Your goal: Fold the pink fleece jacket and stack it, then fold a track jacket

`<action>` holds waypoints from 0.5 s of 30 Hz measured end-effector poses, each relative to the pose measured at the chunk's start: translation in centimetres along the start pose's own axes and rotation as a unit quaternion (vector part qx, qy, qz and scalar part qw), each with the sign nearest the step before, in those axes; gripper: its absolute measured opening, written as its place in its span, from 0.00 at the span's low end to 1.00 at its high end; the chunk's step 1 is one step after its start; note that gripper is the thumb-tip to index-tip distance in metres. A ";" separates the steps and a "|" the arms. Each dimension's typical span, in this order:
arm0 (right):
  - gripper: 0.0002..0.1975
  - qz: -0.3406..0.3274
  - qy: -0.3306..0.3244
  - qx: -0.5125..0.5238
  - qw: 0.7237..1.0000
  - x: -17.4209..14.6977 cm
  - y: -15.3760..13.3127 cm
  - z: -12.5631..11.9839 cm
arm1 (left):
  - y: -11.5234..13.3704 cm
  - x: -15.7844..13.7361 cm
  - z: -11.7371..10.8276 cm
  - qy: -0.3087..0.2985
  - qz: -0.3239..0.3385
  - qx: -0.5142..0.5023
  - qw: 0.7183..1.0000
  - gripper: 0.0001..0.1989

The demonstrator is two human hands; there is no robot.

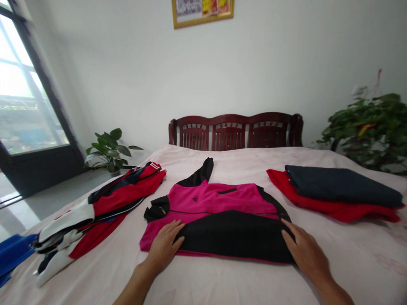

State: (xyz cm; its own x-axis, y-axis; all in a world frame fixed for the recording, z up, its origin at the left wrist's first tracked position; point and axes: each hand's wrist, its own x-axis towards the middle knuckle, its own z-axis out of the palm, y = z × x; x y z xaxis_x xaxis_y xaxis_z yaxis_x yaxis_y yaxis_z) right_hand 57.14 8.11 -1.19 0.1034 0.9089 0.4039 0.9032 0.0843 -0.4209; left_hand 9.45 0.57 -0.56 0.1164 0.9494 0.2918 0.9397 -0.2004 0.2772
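A pink and black zip-up jacket (187,201) lies flat on the pale pink sheet in front of me, its collar to the left. The near black sleeve (232,235) is folded across the body, while the far sleeve (202,173) stretches out toward the headboard. My left hand (167,243) rests on the jacket near the shoulder, fingers extended over the sleeve's edge. At the hem end, my right hand (305,252) lies with its fingers spread on the cuff side of the same sleeve. Neither hand grips the cloth.
Left on the bed is a loose heap of red, navy and white clothes (114,197), with a blue garment (15,254) beside it. Folded navy clothing (343,184) sits on red clothing (337,207) at right. Beyond stand a wooden headboard (229,131) and potted plants (110,148).
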 end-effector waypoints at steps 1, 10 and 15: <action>0.29 0.001 -0.001 0.000 1.000 0.0 0.0 0.0 | 0.0 0.0 0.0 -0.001 -0.001 -0.001 1.000 0.22; 0.28 -0.001 0.002 0.002 1.000 0.0 -0.1 -0.2 | 0.1 0.0 0.0 0.016 0.001 -0.009 1.000 0.21; 0.27 -0.009 0.018 0.008 1.000 0.0 0.1 0.0 | -0.1 0.0 0.2 0.029 0.006 -0.015 0.999 0.21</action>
State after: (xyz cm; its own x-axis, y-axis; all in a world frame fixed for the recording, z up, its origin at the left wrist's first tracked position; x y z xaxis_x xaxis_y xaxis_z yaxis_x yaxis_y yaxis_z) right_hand 57.20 8.10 -1.28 0.1032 0.8917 0.4408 0.8981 0.1069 -0.4266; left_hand 9.43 0.63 -0.76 0.1076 0.9317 0.3470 0.9280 -0.2194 0.3012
